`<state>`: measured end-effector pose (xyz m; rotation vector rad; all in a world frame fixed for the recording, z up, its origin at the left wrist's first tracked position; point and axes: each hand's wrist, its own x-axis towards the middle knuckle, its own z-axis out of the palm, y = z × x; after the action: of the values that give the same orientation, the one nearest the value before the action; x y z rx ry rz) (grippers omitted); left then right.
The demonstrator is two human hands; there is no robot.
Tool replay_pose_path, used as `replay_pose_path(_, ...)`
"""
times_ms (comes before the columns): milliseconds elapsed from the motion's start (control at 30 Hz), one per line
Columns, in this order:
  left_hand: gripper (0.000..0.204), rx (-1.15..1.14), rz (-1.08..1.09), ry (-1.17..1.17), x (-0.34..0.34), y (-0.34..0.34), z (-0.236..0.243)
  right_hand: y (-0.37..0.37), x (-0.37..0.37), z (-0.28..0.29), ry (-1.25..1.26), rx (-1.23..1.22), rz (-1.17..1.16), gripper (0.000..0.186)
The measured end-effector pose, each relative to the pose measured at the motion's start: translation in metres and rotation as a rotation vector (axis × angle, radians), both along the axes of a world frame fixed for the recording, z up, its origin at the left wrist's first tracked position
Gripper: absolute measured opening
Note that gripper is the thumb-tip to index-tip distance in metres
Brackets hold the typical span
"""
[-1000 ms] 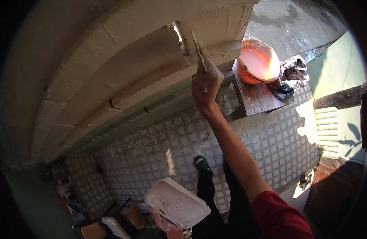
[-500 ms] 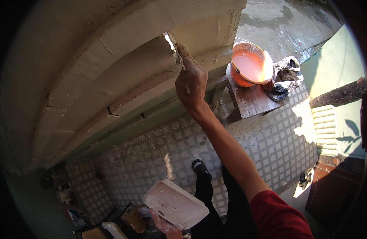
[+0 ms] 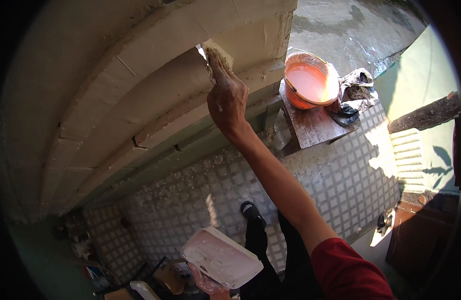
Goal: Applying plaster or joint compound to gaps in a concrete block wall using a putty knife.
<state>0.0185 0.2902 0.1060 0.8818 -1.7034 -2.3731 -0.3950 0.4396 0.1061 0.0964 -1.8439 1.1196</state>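
Right hand and masonry edge, viewed from the wearer's head. The right hand (image 3: 228, 102), on a forearm reaching up from the lower right, is closed around a flat, paste-coated tool (image 3: 220, 54) whose exact kind cannot be told, since the fingers cover its grip. The long axis of the tool continues that of the hand, running toward the upper edge and leaning slightly left. Its far end lies just beside a narrow bright slit (image 3: 201, 51) in the pale arched masonry (image 3: 98, 97), the slit lying to the left of the tool; the flat face appears to touch the panel there, though contact is partly hidden. The left hand (image 3: 208, 284) is well apart from the right, low in the view, gripping a white rectangular tray (image 3: 248, 276) from its near left side; how its hidden fingers lie underneath cannot be told. The tray's long axis slopes from upper left to lower right, and pale paste (image 3: 218, 255) coats its interior. Of the two hands, the right is much the nearer to the slit. To its right, an orange bucket (image 3: 297, 101) of pinkish liquid stands on a wooden bench (image 3: 315, 127), beside a crumpled bag (image 3: 358, 95).
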Motion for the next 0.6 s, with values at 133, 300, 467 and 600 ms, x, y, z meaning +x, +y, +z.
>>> replay_pose_path(133, 0.067, 0.404, 0.258, -0.045, -0.015, 0.010, 0.012, 0.025, 0.005, -0.004, 0.019, -0.013, -0.055, 0.053)
replay_pose_path(300, 0.069, 0.323, 0.240, -0.056, -0.009, 0.010, 0.011, 0.068, -0.007, 0.000, -0.196, -0.128, -0.170, 0.053)
replay_pose_path(467, 0.070, 0.321, 0.251, -0.078, -0.009, 0.011, 0.008, 0.005, -0.001, -0.026, -0.025, -0.069, -0.005, 0.059)
replay_pose_path(600, 0.071, 0.314, 0.268, -0.085, -0.009, 0.007, 0.007, 0.000, 0.014, -0.034, -0.034, -0.029, 0.109, 0.056)
